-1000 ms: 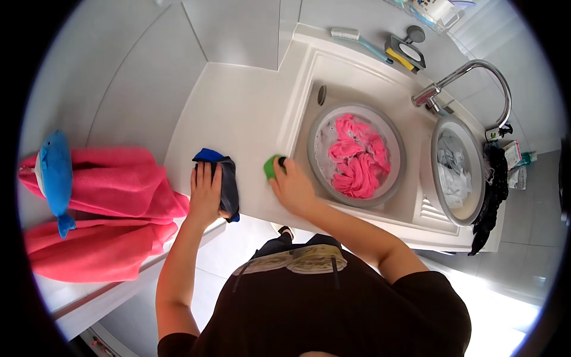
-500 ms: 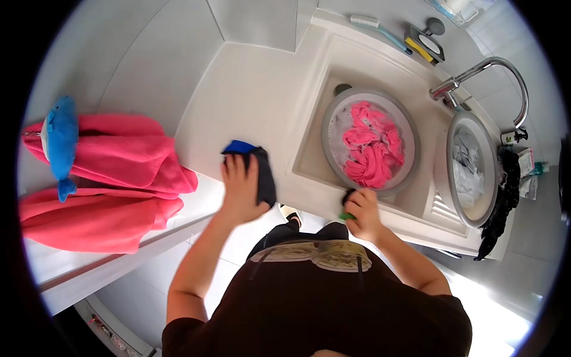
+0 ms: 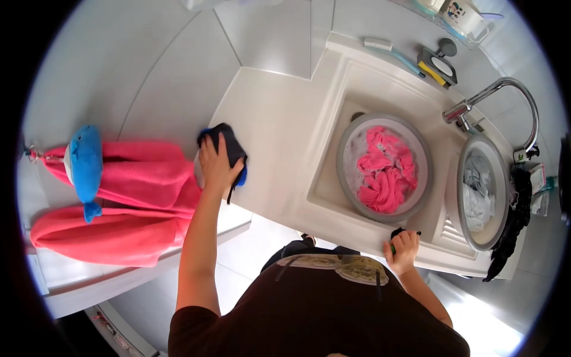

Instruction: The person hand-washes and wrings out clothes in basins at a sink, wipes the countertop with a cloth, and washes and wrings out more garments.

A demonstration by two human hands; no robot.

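My left hand (image 3: 219, 162) lies on a bunched dark cloth (image 3: 231, 141) with blue edges, at the left end of the pale counter. Its fingers are spread over the top of the fabric. At the front rim of the sink, my right hand (image 3: 404, 251) is closed around a small black-and-green thing (image 3: 393, 246); most of it is hidden by the fingers. Beyond that hand, a round grey-rimmed basin (image 3: 344, 163) stands in the sink (image 3: 326, 178). Pink cloth (image 3: 383, 172) lies in its sudsy water.
A second basin (image 3: 454, 196) with grey-white laundry stands tilted at the right, beside black fabric (image 3: 516, 220) draped over the edge. A chrome faucet (image 3: 505, 83) arches above it. Pink towels (image 3: 143, 166) hang at left with a blue plush whale (image 3: 87, 163). A brush (image 3: 395, 55) lies behind the sink.
My left hand and the dark cloth have shifted left and away along the counter. My right hand has moved right along the sink's front rim, still around the black-and-green thing. The view has shifted.
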